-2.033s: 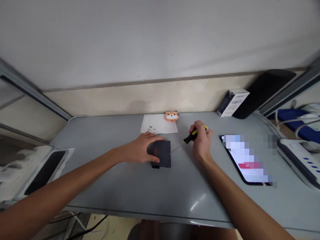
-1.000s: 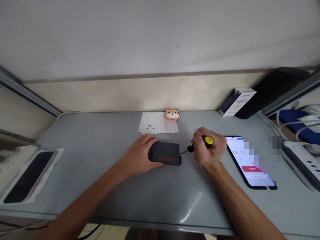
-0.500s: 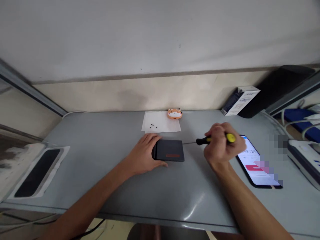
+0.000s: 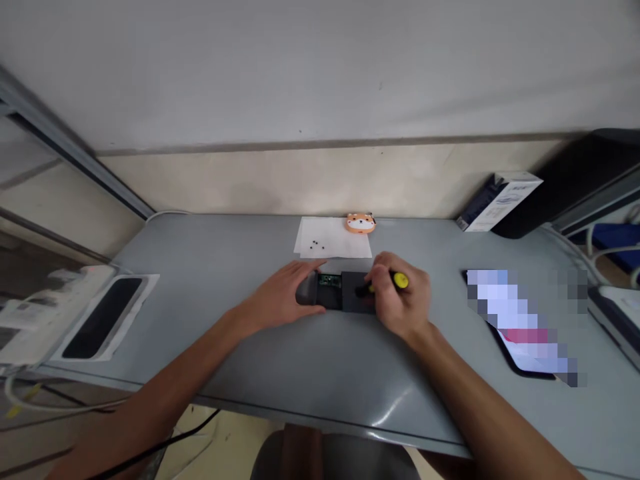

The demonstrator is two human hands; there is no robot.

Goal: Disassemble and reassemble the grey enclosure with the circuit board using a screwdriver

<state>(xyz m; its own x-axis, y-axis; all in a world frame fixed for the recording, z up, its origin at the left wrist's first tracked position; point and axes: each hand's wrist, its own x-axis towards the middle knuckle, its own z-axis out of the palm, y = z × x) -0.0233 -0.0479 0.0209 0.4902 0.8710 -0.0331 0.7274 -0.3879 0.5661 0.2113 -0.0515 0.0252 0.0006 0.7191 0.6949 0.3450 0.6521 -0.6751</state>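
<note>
as the small black enclosure [image 4: 345, 291] lay flat near the middle of the grey table [image 4: 300, 360], its cover sat shifted toward the right and a strip of green circuit board [image 4: 330, 281] showed at the left end. left hand [image 4: 283, 300] rested flat against the enclosure's left end, fingers spread and pressing, gripping nothing else. right hand [image 4: 403, 300] was closed around a yellow-and-black screwdriver [image 4: 387, 283] and lay over the enclosure's right end; whether it also pinched the cover could not be told. judged step: opening the case, cover sliding off the board. the next move would call for a steady hold on the left end and an even pull along the long axis, tip kept clear of the board. behind the enclosure: white paper [image 4: 334, 245] with a few small dark screws [image 4: 316, 245]; an orange animal-shaped trinket [image 4: 361, 223] at its far corner. phone [image 4: 520, 327] lit, well to the right.
</note>
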